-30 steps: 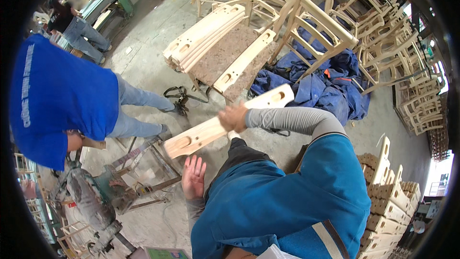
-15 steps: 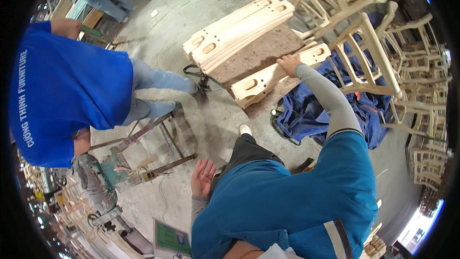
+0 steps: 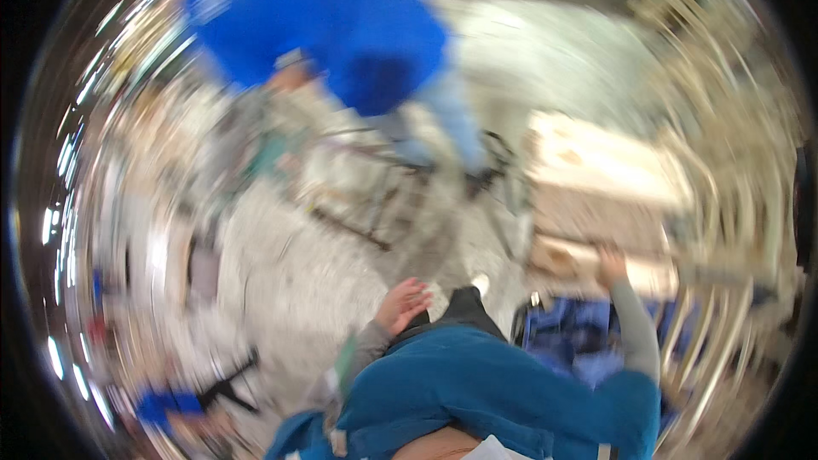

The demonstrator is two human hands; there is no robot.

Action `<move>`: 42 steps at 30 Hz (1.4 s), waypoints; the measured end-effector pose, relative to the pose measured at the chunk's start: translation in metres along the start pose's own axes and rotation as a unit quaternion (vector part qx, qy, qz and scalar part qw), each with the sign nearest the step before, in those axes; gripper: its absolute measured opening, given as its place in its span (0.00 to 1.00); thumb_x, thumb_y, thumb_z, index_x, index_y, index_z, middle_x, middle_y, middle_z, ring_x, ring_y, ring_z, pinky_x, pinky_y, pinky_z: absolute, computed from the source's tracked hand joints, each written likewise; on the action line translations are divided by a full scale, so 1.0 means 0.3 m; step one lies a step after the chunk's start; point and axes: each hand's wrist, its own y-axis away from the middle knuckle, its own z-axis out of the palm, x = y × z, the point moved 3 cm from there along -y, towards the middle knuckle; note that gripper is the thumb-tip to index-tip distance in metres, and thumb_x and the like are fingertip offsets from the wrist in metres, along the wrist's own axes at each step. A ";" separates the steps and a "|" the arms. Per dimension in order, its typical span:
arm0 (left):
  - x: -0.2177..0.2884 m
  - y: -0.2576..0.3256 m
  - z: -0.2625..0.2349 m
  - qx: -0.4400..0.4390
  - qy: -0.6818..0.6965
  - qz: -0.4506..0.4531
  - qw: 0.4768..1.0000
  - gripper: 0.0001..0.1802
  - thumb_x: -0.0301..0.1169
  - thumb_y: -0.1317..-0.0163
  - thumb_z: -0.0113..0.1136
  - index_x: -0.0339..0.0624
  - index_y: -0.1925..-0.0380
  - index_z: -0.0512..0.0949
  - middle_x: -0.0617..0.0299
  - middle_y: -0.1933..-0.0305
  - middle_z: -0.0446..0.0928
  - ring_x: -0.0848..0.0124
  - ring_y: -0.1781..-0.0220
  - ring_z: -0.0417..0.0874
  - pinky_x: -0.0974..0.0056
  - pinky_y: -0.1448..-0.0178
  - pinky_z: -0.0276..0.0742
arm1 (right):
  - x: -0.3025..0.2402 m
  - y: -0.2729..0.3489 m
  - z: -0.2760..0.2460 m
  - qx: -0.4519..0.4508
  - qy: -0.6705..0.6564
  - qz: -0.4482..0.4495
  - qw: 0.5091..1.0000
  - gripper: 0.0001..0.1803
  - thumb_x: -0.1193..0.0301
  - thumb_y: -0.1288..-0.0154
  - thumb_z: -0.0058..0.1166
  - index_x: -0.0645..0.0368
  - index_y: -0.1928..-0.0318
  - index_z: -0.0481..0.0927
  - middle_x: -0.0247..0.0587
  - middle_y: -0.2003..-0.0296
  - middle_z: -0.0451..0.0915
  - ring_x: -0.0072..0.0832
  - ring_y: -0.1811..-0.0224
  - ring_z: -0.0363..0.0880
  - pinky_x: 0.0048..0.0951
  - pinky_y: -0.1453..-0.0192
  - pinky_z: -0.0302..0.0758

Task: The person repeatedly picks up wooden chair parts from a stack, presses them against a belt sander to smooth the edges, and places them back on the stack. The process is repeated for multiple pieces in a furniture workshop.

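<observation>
Resting our right hand [image 3: 610, 266] on the long, pale wooden board [image 3: 552, 260] with a darker rounded patch toward its left end, we work at the brown, flat-topped worktop [image 3: 596, 213]. The board lies along the worktop's side nearest our body; blur hides whether it is one piece or several layered together. Our right grip meets the board's upper edge, but we cannot tell whether the fingers are clamped on it or merely laid against it. Our left hand [image 3: 403, 305] is well apart from the worktop, to its left and nearer our body, its grip loosely apart with nothing visible in it.

On the worktop's far side sits the pale stack of wooden boards [image 3: 596, 153]. Just below its near side is the crumpled dark-blue cloth [image 3: 567, 332], and to its right stand pale wooden chair frames [image 3: 716, 170]. Beyond its left side we see a co-worker in a bright-blue shirt [image 3: 324, 17].

We judge the step in hand to be handling the board at the worktop's near edge, either setting it down or taking hold. Setting down would call for steadying it flat before loosening the fingers; lifting, for a firm hold near its middle.
</observation>
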 end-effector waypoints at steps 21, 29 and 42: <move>-0.098 0.511 -0.669 0.085 0.223 0.239 0.941 0.26 0.33 0.46 0.58 0.39 0.48 0.64 0.56 0.50 0.68 0.62 0.55 0.75 0.58 0.53 0.75 | -1.390 -0.077 -0.140 -0.161 0.000 -0.370 0.915 0.31 0.68 0.52 0.54 0.69 0.46 0.66 0.59 0.48 0.70 0.50 0.45 0.67 0.43 0.41 0.63; -0.257 0.894 -1.080 0.168 0.359 0.365 0.842 0.31 0.34 0.42 0.56 0.37 0.41 0.59 0.56 0.51 0.71 0.63 0.52 0.75 0.58 0.52 0.75 | -2.567 0.604 -0.317 -0.140 -0.125 -0.735 0.651 0.29 0.69 0.46 0.56 0.68 0.44 0.66 0.59 0.50 0.72 0.51 0.47 0.69 0.40 0.44 0.66; -0.492 1.456 -1.229 0.229 0.489 0.619 0.569 0.21 0.28 0.37 0.49 0.35 0.45 0.62 0.55 0.50 0.72 0.64 0.51 0.77 0.59 0.45 0.75 | -3.166 2.169 -0.582 0.013 -0.196 -0.971 0.135 0.27 0.62 0.35 0.42 0.61 0.39 0.63 0.50 0.38 0.61 0.40 0.33 0.54 0.44 0.30 0.48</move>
